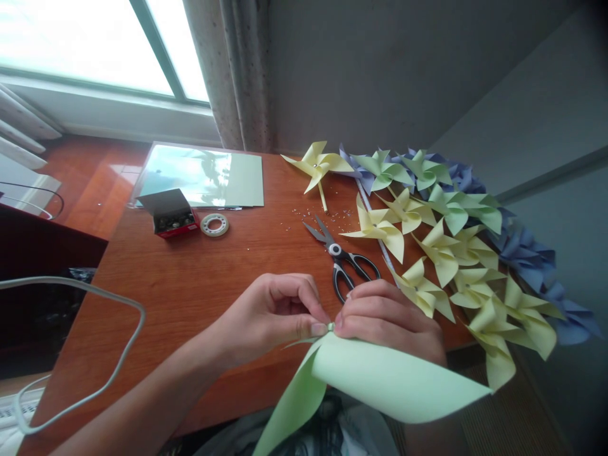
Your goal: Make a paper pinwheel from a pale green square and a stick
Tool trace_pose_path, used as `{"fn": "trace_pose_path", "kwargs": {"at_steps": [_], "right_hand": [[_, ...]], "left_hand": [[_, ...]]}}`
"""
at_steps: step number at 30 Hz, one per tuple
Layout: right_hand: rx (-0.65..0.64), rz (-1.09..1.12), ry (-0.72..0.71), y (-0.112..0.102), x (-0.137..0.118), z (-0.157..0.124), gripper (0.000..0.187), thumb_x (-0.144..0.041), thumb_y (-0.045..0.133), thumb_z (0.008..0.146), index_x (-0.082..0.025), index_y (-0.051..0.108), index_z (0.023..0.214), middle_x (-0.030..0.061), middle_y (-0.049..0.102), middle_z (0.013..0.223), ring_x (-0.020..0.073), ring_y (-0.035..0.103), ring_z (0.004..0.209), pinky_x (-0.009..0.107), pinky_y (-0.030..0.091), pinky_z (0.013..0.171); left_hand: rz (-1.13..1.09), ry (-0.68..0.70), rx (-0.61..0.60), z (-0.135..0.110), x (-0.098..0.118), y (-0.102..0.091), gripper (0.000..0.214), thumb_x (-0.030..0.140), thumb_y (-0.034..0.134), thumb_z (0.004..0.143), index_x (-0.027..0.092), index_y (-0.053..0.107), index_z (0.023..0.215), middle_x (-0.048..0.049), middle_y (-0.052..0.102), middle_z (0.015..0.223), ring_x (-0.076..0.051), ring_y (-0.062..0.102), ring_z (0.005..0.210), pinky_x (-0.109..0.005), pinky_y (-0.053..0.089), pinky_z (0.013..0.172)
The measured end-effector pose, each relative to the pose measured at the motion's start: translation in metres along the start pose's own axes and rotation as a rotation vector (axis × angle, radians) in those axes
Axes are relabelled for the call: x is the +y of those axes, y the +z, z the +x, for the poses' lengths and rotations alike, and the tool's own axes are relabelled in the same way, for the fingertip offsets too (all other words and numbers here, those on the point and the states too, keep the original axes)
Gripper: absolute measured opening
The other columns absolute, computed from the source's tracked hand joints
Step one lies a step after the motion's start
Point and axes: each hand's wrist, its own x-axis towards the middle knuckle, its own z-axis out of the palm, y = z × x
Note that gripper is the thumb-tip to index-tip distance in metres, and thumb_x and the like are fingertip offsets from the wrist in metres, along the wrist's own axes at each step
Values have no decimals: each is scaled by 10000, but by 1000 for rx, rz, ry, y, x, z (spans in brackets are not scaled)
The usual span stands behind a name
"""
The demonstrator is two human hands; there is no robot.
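Note:
A light green paper pinwheel (380, 373) is held above the table's front edge, its big curled blades spreading toward me. At its narrow middle, the thumb and forefinger of my left hand (280, 310) pinch a small pale green piece. Close beside it, my right hand (389, 316) is closed with its fingertips at the same spot; its fingers lie behind the paper, so part of its grip is hidden. Just beyond my right hand lie black-handled scissors (336, 251), blades apart and pointing away from me.
Finished yellow pinwheels (418, 286), green pinwheels (453, 206) and blue pinwheels (525, 253) crowd the right side. Farther left are an opened red box (177, 223) of small dark items, a tape roll (215, 225) and a packet of paper sheets (199, 177). A white cable (137, 310) hangs at left.

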Motion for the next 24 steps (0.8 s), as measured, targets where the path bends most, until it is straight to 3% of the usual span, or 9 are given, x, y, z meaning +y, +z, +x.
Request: {"fn": "trace_pose_path", "kwargs": {"at_steps": [5,13,18,24], "right_hand": [[32,44,29,2,4,0,107,-120,719,877,-208,760,922,51,756,806,212,680,786,363,582,739],[50,210,144,8,6,-4,90,-246,673,942,-243,762,960,38,724,839,196,679,775,336,569,712],[51,244,251,10,16,-12,94,-279,731,881,-276,712,973,5,733,821,198,671,773,338,556,739],[134,382,486,14,17,-11,106,-200,807,766,-208,729,836,27,726,817,198,675,765,303,554,661]], "left_hand": [[59,49,10,-2,6,1,91,192,802,816,123,759,775,-26,639,771,-108,574,680,-202,455,609],[130,104,-39,0,7,-6,46,193,779,843,147,787,848,-54,700,849,-144,629,770,-221,485,673],[104,69,-64,0,7,-7,115,239,759,865,135,797,895,-84,709,892,-172,650,813,-245,518,720],[33,6,-44,1,5,-7,197,317,784,841,146,789,937,-71,715,918,-174,647,803,-240,521,701]]}}
